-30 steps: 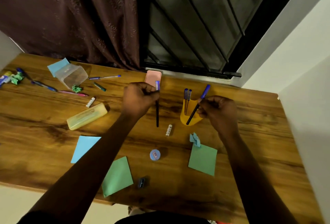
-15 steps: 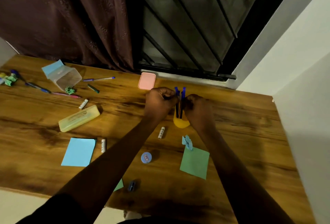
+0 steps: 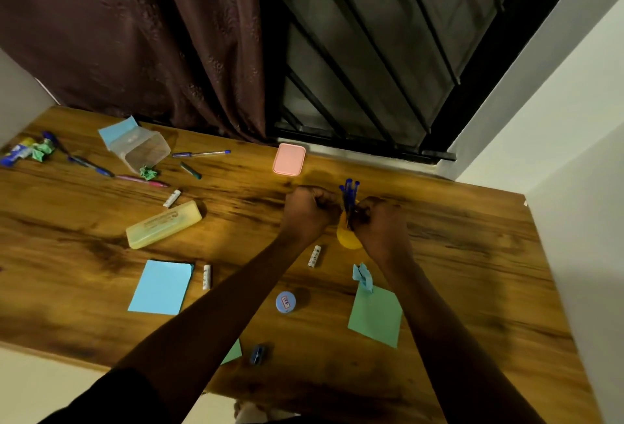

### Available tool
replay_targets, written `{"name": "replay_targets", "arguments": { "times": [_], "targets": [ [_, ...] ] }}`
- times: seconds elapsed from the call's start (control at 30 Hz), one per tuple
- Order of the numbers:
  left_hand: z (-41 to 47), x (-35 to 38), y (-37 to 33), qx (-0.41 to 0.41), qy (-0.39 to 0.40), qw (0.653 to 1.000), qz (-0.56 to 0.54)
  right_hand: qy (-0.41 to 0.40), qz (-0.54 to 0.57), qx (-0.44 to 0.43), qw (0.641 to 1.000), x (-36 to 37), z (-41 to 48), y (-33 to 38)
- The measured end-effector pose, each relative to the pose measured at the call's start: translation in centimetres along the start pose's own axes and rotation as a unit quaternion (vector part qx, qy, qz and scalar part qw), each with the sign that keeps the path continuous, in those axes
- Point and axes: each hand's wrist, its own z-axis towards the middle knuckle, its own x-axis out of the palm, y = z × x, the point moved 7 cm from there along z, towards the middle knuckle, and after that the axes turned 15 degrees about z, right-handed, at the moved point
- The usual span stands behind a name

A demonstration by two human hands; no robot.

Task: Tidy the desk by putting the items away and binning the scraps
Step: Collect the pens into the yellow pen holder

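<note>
Both hands have closed in on the yellow cup since a second ago, when each carried a pen toward it. The left hand is a curled fist against the cup's left side; I cannot tell whether it grips anything. The right hand pinches the blue pens standing in the cup. A white stick lies just nearer than the cup. Right of the cup, the desk runs bare to its edge.

Left hand and right hand are crowding the yellow cup.
Both are gripping the blue pens standing inside.
</note>
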Motion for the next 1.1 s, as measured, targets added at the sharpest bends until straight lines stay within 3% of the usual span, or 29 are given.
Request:
{"name": "replay_targets", "arguments": {
  "times": [0.33, 0.63, 0.87, 1.1],
  "targets": [
    [-2.1, -7.7, 5.1, -0.018, -0.041, 0.999, -0.008, -0.078, 0.042, -0.091, 0.992, 2.6, -2.9, 8.2],
    [-3.9, -16.7, 12.6, -0.074, -0.113, 0.991, -0.016, 0.027, 0.051, -0.101, 0.993, 10.8, -1.2, 12.4],
    [-4.9, -22.9, 18.0, -0.165, -0.178, 0.970, -0.017, 0.099, 0.063, -0.120, 0.986, 17.7, 3.5, 15.6],
    [-4.8, -29.1, 24.7, -0.280, -0.249, 0.925, -0.058, 0.152, -0.008, -0.144, 0.978, 26.0, 7.8, 16.9]
  ]
}}
